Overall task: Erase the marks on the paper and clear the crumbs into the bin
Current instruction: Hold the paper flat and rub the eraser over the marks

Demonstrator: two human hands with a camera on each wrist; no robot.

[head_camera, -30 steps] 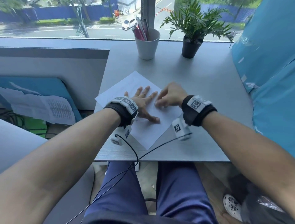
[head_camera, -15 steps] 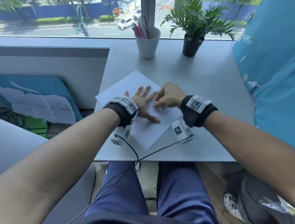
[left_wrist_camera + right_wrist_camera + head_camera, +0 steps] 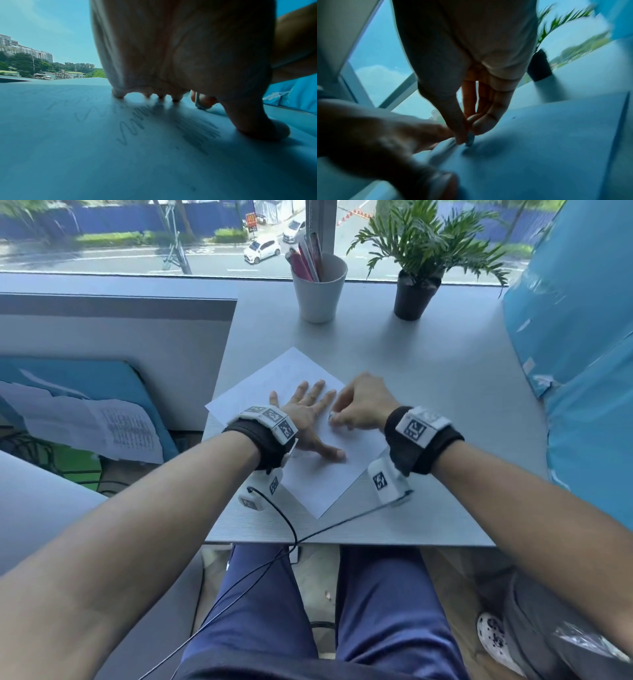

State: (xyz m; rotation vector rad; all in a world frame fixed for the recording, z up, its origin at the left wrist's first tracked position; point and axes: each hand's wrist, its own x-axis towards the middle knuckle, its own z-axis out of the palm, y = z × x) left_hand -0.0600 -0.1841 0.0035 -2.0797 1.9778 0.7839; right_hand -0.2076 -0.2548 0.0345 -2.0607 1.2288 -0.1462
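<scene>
A white sheet of paper (image 3: 318, 484) lies tilted on the grey desk (image 3: 428, 392). Faint pencil scribbles (image 3: 133, 128) cross it under my left palm. My left hand (image 3: 308, 419) lies flat on the sheet with fingers spread, pressing it down. My right hand (image 3: 356, 409) sits just right of those fingers and pinches a small eraser (image 3: 470, 140) against the paper; the eraser's tip (image 3: 331, 416) shows white in the head view. No bin is in view.
A white cup of pens (image 3: 318, 289) and a potted plant (image 3: 416, 285) stand at the desk's far edge by the window. A blue padded wall (image 3: 582, 354) borders the right side. A grey partition (image 3: 120, 337) rises on the left. Cables (image 3: 287, 529) hang off the near edge.
My right hand with the eraser has shifted slightly left and up across the paper, toward the left hand's fingertips. The left hand has stayed flat on the sheet.
</scene>
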